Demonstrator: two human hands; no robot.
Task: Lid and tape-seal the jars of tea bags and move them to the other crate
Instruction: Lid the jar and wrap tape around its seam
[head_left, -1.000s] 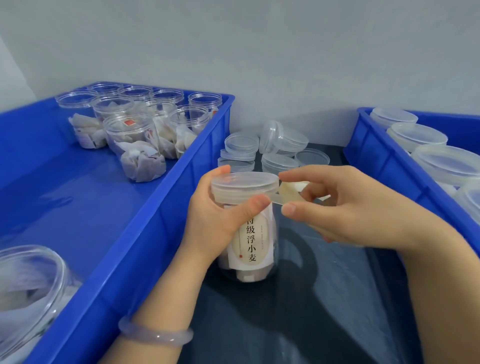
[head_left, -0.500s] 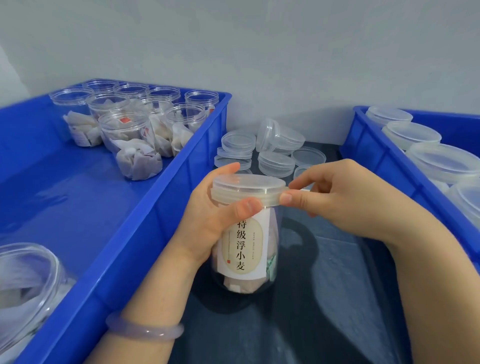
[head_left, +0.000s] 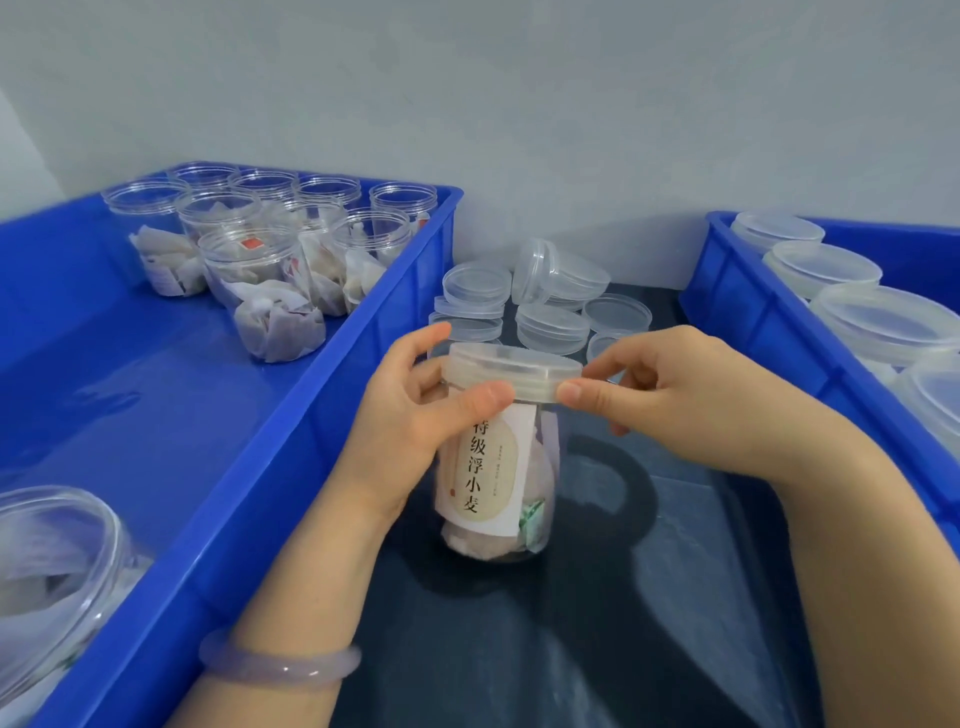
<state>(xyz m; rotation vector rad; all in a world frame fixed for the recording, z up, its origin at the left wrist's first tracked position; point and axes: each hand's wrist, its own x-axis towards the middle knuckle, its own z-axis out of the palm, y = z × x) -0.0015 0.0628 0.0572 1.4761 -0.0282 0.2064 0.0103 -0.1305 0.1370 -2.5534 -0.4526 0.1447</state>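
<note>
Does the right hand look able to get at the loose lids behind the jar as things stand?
Probably yes: the right hand only pinches the jar lid, and the loose lids lie just behind it with nothing between.

Two crates (head_left: 322, 395), about nine open jars (head_left: 247, 249) clustered in the left one, a tenth (head_left: 52, 571) lay at its near end; four lidded jars (head_left: 821, 265) showed in the right crate; one jar (head_left: 493, 467) was held, two hands, left (head_left: 410, 415), right (head_left: 691, 405); roughly seven loose lids (head_left: 553, 322), stacks hard to count; one bracelet (head_left: 280, 667)
</note>
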